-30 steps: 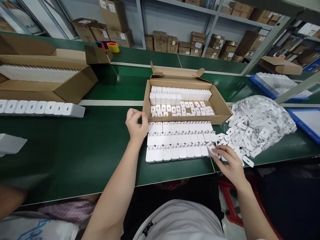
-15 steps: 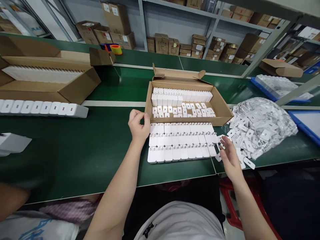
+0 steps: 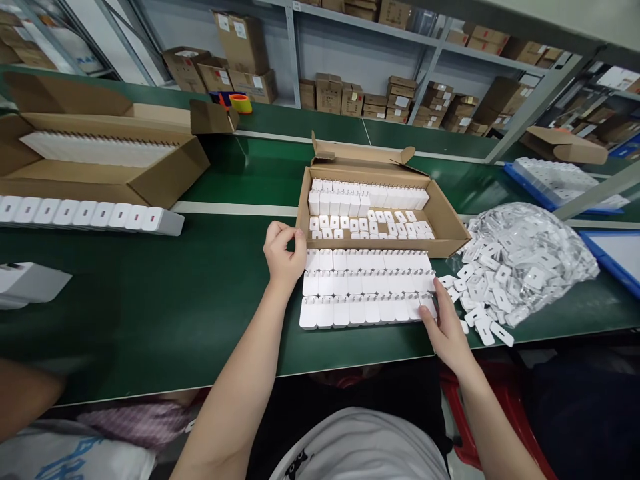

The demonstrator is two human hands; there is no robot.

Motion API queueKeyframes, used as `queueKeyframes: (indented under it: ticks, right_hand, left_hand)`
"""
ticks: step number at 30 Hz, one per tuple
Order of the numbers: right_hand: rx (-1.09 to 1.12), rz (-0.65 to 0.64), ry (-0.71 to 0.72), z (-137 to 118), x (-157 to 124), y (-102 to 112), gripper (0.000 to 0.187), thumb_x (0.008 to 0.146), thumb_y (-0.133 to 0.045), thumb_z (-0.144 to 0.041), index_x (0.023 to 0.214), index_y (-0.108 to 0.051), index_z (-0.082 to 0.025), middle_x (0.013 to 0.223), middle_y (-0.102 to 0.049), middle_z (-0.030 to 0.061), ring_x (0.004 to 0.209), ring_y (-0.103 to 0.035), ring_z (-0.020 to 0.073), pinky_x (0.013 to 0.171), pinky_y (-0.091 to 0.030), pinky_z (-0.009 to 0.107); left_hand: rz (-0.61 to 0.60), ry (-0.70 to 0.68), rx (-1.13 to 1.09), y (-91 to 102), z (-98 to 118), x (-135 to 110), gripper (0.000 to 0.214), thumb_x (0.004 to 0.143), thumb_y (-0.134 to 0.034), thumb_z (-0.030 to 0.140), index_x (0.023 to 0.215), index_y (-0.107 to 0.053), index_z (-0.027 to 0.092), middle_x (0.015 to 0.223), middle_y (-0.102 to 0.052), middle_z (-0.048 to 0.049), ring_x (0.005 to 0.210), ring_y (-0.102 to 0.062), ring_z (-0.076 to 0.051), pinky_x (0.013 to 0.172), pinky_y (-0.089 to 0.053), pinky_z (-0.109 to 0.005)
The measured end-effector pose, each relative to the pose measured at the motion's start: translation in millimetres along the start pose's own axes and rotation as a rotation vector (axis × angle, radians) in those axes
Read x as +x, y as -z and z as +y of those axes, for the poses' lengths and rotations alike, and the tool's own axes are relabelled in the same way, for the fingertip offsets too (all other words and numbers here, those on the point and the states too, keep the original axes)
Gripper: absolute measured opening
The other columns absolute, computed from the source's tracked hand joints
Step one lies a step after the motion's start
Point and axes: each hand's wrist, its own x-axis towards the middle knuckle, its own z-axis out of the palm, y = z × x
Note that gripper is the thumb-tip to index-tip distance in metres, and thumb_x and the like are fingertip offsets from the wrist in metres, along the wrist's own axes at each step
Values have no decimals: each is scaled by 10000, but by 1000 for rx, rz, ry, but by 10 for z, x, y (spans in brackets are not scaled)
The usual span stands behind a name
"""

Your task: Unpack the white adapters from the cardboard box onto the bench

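Observation:
Three rows of white plug adapters point(image 3: 361, 310) lie side by side on the green table, metal pins showing along their far edges. My right hand point(image 3: 447, 333) is at their right end, thumb and fingers apart, the thumb against the front row's last adapter. My left hand point(image 3: 285, 252) is closed in a pinch beside the cardboard box's point(image 3: 380, 248) front left corner; whatever its fingertips hold, if anything, is hidden. Inside the box stand white adapters point(image 3: 345, 200), with small white slotted plates point(image 3: 370, 225) lying in front of them.
A clear plastic bag point(image 3: 565, 267) spills many loose slotted plates point(image 3: 483, 293) at the right. Blue trays point(image 3: 607, 247) stand beyond it. A bigger open carton point(image 3: 165, 170) and a row of white adapters point(image 3: 85, 215) are on the left, near another person's arm point(image 3: 30, 397).
My right hand has moved left from the loose plates to the end of the adapter rows. My left hand remains closed by the box corner. The whole view has shifted slightly.

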Motion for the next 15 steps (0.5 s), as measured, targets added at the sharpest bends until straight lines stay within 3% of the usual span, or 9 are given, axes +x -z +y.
queueKeyframes:
  ticks: [3, 6, 9, 12, 15]
  right_hand:
    - [16, -8, -37, -4, 5, 0, 709, 983, -496, -458, 1583, -147, -309, 1625, -227, 95, 1494, -228, 295, 1181, -284, 567]
    - [100, -5, -62, 42, 22, 0, 707, 979, -512, -450, 1580, -164, -316, 1622, -241, 99, 1463, -310, 297, 1144, -363, 529]
    - [220, 65, -84, 132, 59, -7, 638, 989, -505, -422, 1561, -242, -320, 1562, -374, 112, 1380, -453, 275, 1046, -495, 438]
    - [250, 122, -64, 241, 84, -39, 546, 1001, -492, -393, 1522, -340, -334, 1463, -516, 95, 1338, -503, 242, 954, -561, 356]
    - [217, 130, -15, 306, 81, -65, 521, 1015, -461, -375, 1520, -340, -340, 1447, -532, 84, 1313, -534, 223, 906, -593, 319]
  left_hand:
    - [5, -8, -13, 4, 1, 1, 231, 866, -515, 167, 644, -576, 182, 706, -476, -29, 692, -506, -172, 623, -398, -304]
    - [-2, -3, -6, 11, 6, 0, 227, 865, -512, 167, 646, -571, 185, 710, -475, -30, 697, -508, -173, 632, -404, -306]
    - [-11, 18, 6, 15, 11, -2, 233, 865, -506, 176, 641, -568, 189, 709, -476, -31, 700, -514, -174, 638, -410, -309]
    - [-17, 29, -4, 17, 10, -3, 238, 868, -503, 188, 641, -571, 192, 709, -479, -33, 699, -518, -174, 633, -411, -307]
    - [-17, 31, -15, 21, 13, -2, 238, 872, -502, 189, 645, -573, 194, 710, -478, -33, 697, -517, -175, 636, -415, -310]
